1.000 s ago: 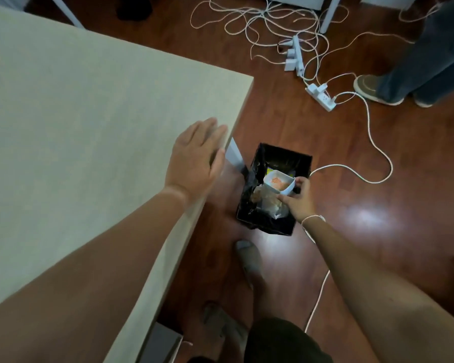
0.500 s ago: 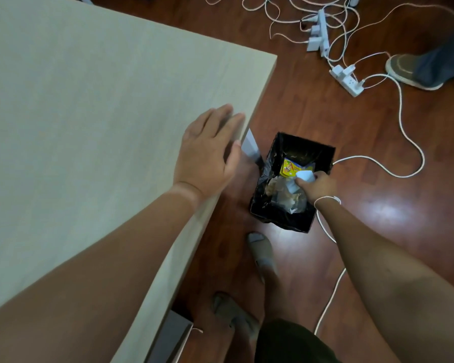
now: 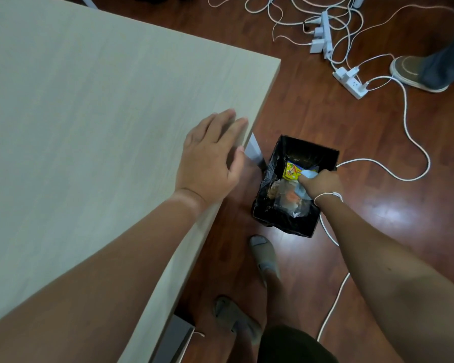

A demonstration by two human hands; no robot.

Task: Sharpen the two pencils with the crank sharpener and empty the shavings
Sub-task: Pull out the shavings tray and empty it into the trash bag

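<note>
My right hand (image 3: 321, 183) grips the small white shavings tray (image 3: 308, 174) turned over inside the black-lined waste bin (image 3: 309, 150) on the floor. Orange shavings (image 3: 291, 197) lie on the crumpled rubbish in the bin, beside a yellow wrapper (image 3: 292, 172). My left hand (image 3: 211, 159) rests flat on the edge of the pale wooden table (image 3: 89, 113), fingers straight. The pencils and the crank sharpener are out of view.
White cables (image 3: 404, 121) and power strips (image 3: 350, 81) sprawl over the wooden floor at the back right. Another person's shoe (image 3: 414, 73) stands at the far right. My own feet in sandals (image 3: 264, 255) are just in front of the bin.
My right hand has tipped the tray from upright with shavings inside to upside down in the bin; orange shavings now lie on the rubbish. The left hand stays on the table.
</note>
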